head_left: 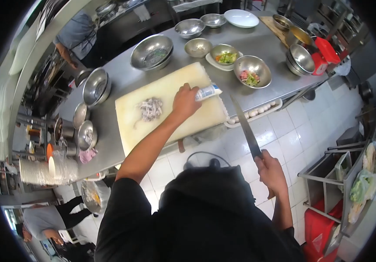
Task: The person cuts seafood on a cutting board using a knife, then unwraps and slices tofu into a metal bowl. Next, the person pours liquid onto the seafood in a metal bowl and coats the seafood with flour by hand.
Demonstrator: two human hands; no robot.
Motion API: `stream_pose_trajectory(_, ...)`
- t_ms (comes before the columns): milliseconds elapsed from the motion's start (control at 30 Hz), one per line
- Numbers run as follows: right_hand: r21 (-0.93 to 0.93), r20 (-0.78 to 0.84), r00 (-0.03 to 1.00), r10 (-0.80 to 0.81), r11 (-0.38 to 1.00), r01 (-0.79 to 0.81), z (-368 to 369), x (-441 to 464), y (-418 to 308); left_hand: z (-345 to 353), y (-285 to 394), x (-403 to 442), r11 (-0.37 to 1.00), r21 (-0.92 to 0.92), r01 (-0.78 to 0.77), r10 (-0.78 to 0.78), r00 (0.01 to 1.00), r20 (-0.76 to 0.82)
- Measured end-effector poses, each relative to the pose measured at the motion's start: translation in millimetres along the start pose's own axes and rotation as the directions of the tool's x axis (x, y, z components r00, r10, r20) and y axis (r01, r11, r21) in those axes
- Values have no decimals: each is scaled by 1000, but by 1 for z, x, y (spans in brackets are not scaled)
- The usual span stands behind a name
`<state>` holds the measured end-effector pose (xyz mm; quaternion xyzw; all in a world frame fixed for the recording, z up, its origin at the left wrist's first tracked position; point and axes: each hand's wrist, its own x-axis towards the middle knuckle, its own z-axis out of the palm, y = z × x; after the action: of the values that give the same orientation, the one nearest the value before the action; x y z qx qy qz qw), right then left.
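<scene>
My left hand is closed round a white and blue packet above the right part of a pale cutting board. Chopped greyish-white pieces lie in a small heap on the board, left of that hand. In my right hand is the handle of a long knife. Its blade points up and away, over the floor and the table's near edge, to the right of the board. The knife does not touch the board.
Metal bowls stand behind and left of the board. One bowl holds pink and green pieces. A tray of white round items sits at the table's near edge. Two people are at the left. A red scale stands far right.
</scene>
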<state>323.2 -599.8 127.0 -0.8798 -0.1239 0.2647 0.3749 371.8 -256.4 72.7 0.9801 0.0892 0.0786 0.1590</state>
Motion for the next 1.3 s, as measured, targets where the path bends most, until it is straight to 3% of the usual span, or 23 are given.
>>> stream_pose_trajectory(33,-69,15,999,-52,996,53,3,5,-8,6,-8,-12,997,-47,62,-62,998,-6)
stream_pose_trajectory(133,-237,77,985,-156,956,170,12,16,-34,14,-22,-34,962,-272,16,-41,996,-84)
stream_pose_trajectory(333,-433,120,970,-214,868,245,27,25,-62,21,-40,-57,890,-456,-11,-88,977,-196)
stream_pose_trajectory(733,-505,121,984,-129,846,173,41,30,-95,42,-46,-50,846,-522,-104,-79,945,-317)
stream_pose_trajectory(933,-641,149,987,-54,755,138,43,42,-119,47,-48,-49,838,-508,-197,-20,921,-389)
stream_pose_trajectory(1100,-596,209,967,-147,764,246,90,122,-89,49,-47,-51,820,-511,-258,22,906,-422)
stream_pose_trajectory(1200,-595,135,976,-172,774,219,109,133,-92,52,-48,-47,820,-496,-287,26,883,-468)
stream_pose_trajectory(1300,-587,174,977,-127,783,206,95,114,-81,57,-45,-49,821,-504,-267,-16,873,-488)
